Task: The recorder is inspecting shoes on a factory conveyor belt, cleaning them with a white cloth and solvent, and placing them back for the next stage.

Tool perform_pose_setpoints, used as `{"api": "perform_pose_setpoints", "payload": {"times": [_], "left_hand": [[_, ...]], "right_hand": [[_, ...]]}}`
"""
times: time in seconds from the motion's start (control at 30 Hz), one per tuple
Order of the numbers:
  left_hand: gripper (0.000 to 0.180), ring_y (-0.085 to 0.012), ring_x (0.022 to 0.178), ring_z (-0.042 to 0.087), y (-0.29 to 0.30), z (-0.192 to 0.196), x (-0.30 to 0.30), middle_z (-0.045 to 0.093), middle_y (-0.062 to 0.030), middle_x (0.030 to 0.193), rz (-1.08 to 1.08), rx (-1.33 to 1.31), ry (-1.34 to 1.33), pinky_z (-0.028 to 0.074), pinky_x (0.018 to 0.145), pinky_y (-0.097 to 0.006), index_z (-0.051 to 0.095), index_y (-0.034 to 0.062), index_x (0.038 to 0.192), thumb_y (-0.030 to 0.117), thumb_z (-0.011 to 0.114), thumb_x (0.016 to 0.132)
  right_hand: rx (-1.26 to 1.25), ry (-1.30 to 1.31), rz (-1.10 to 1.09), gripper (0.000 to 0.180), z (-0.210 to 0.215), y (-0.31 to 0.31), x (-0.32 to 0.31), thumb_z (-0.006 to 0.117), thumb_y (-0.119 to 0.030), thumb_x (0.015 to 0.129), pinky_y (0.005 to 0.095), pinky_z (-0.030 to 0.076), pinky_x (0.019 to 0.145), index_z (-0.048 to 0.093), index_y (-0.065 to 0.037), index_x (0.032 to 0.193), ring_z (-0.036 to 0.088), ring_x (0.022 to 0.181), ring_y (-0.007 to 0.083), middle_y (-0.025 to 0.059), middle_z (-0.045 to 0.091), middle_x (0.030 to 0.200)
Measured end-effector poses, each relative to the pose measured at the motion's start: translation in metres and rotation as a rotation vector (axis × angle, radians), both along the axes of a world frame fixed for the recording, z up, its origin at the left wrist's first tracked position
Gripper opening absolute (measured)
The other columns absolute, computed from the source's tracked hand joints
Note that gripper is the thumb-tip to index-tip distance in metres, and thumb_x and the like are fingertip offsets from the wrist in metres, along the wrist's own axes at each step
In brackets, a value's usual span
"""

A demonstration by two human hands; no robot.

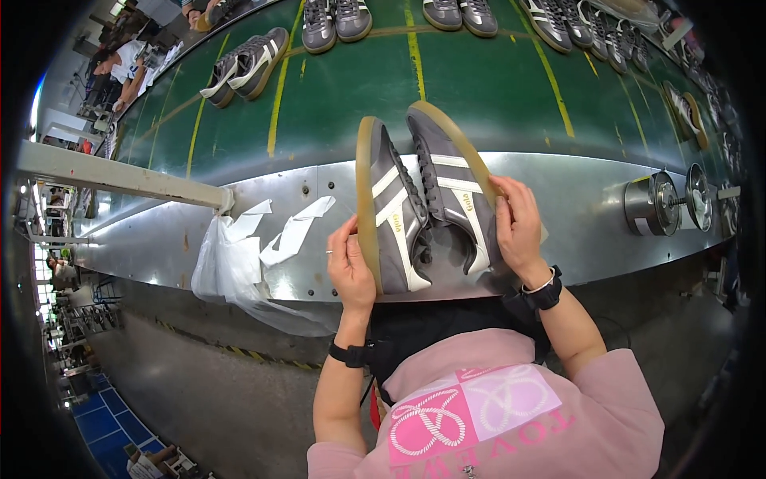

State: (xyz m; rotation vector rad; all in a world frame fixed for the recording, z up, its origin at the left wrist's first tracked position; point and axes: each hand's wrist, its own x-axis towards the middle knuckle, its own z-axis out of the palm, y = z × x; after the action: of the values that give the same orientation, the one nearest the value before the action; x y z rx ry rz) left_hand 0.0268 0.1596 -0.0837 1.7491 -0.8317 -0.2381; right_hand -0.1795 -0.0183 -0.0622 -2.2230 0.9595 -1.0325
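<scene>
Two grey sneakers with white stripes and gum-coloured soles are held up side by side over the metal ledge, toes pointing away from me. My left hand (349,267) grips the left sneaker (388,211) along its outer sole near the heel. On the other side, my right hand (520,227) is closed round the outer sole of the right sneaker (453,172). Their soles face outward and the laced tops lean toward each other. The fingertips behind the soles are partly hidden.
A green belt (343,104) with yellow lines carries several similar sneakers, one pair (246,68) at its left. White cut pieces (297,231) and a clear plastic bag (227,267) lie left on the metal ledge (574,215). A metal canister (650,205) stands right. A pale beam (120,176) juts in left.
</scene>
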Motion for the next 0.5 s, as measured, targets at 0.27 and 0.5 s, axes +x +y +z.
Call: {"api": "perform_pose_setpoints", "payload": {"times": [0.27,0.5], "left_hand": [[0.028,-0.0198,0.103,0.060,0.001,-0.006,0.002,0.062,-0.0105,0.113,0.027,-0.045,0.111,0.046,0.092,-0.030,0.063,-0.0014,0.121,0.008,0.044,0.103],[0.028,-0.0148,0.102,0.058,0.007,-0.019,0.005,0.063,-0.0080,0.112,0.054,-0.065,0.312,0.046,0.090,-0.028,0.062,-0.0016,0.121,0.012,0.044,0.105]], "right_hand": [[0.200,0.027,-0.018,0.032,-0.002,0.000,-0.002,0.052,-0.002,0.095,0.0379,0.049,0.087,0.059,-0.003,0.126,0.061,0.099,0.0301,0.0143,0.065,0.113],[0.229,0.034,0.014,0.035,-0.007,-0.005,-0.004,0.050,-0.014,0.100,0.0386,0.049,0.088,0.056,-0.005,0.134,0.062,0.102,0.0313,0.0168,0.065,0.118]]}}
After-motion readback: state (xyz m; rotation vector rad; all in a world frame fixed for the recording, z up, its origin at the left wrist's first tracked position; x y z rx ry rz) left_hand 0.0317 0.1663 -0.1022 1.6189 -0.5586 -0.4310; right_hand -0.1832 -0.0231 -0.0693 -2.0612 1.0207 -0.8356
